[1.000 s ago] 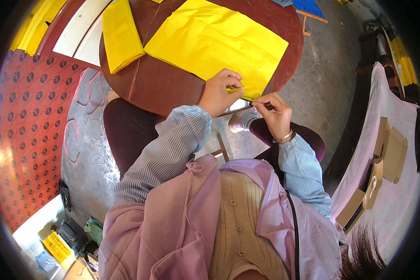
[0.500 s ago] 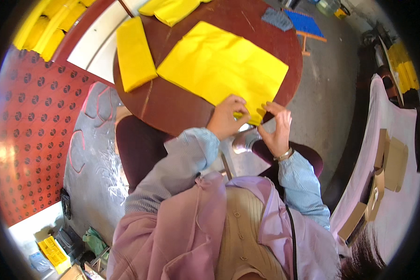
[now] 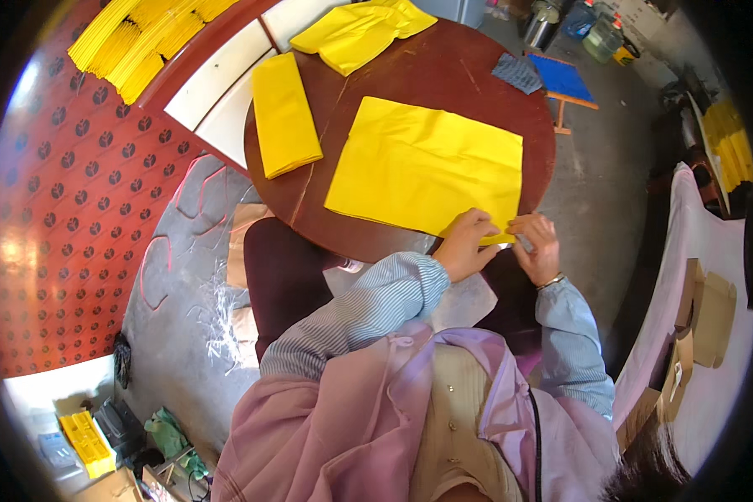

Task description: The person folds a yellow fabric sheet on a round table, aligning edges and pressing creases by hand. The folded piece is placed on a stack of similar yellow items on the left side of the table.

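Note:
A large yellow sheet (image 3: 427,167), like cloth or thin non-woven material, lies flat on a round dark-red table (image 3: 309,205). Its near right corner hangs a little past the table's edge. Along that near edge, my left hand (image 3: 467,244) has its fingers closed on the sheet, thumb underneath. My right hand (image 3: 540,248) pinches the same corner from the right, a short way from the left one. Beyond the sheet's left side rests a folded yellow stack (image 3: 284,115). Another crumpled yellow piece (image 3: 361,35) lies at the table's far edge.
A grey cloth (image 3: 517,74) sits at the table's far right edge, beside a small blue-topped stool (image 3: 562,79). Stacked yellow bundles (image 3: 138,46) stand on a red surface at far left. Cardboard boxes (image 3: 711,322) lie on a pale cloth to the right.
The sheet has turned slightly clockwise and sits lower and further right in view. Both hands have moved right, and the right fingers have closed in on the corner.

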Demonstrator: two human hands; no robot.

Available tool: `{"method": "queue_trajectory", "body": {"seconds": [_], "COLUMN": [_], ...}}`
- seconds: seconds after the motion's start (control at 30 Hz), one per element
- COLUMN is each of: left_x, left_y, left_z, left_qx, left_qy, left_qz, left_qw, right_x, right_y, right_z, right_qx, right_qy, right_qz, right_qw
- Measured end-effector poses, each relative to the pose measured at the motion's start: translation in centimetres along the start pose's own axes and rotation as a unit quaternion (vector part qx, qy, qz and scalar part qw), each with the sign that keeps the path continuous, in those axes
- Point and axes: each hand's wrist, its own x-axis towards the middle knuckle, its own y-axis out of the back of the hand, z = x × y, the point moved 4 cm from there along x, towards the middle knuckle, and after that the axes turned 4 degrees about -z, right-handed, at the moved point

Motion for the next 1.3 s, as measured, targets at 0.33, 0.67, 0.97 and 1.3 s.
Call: {"method": "queue_trajectory", "body": {"seconds": [0.33,0.67,0.97,1.3], "left_x": [-7.0,-9.8,-3.3,4.7], "left_y": [16.8,16.8,17.7,14.0], "left_z": [-2.4,-2.8,-1.3,-8.0], "left_qx": [0.274,0.217,0.172,0.331], "left_qy": [0.025,0.025,-0.023,0.088], "left_qz": [0.083,0.056,0.081,-0.018], "left_qw": [0.958,0.974,0.982,0.939], "right_x": [-0.8,-0.6,7.7,17.1], "right_y": [-0.6,-0.3,0.6,-13.2], "right_z": [1.2,0.9,-5.4,-4.1], "right_qx": [-0.007,-0.036,-0.052,-0.089], "right_qy": [-0.019,-0.029,-0.085,-0.100], "right_qz": [0.003,-0.033,-0.017,-0.101], "right_qw": [1.000,0.998,0.995,0.986]}}
